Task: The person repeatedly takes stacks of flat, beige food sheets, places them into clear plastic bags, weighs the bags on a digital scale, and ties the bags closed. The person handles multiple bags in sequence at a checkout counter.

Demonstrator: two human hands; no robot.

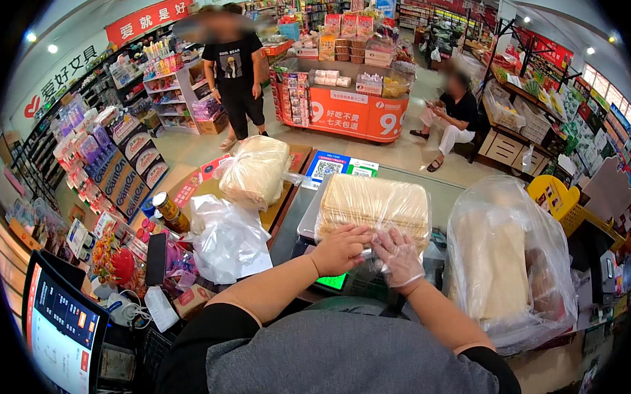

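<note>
A bagged stack of pale, flat food sheets (pixel 374 202) lies on a weighing scale (pixel 310 213) in front of me. My bare left hand (pixel 344 248) rests on the near edge of the bag, fingers spread. Beside it, my right hand (pixel 397 257), in a clear plastic glove, touches the same edge and gathered film; whether its fingers grip the film is unclear. The scale's green display (pixel 332 282) shows partly below my left wrist. To the right, a large clear bag (pixel 548 271) holds more pale sheets (pixel 500 265). A knotted bag of similar food (pixel 256 173) sits at the back left.
White plastic bags (pixel 220 243) lie left of the scale, near drink cans (pixel 171 211) and a phone (pixel 156 259). A monitor (pixel 63 335) stands lower left. Printed code cards (pixel 327 167) lie behind the scale. One person (pixel 233 68) stands beyond the counter; another (pixel 457 109) sits farther right.
</note>
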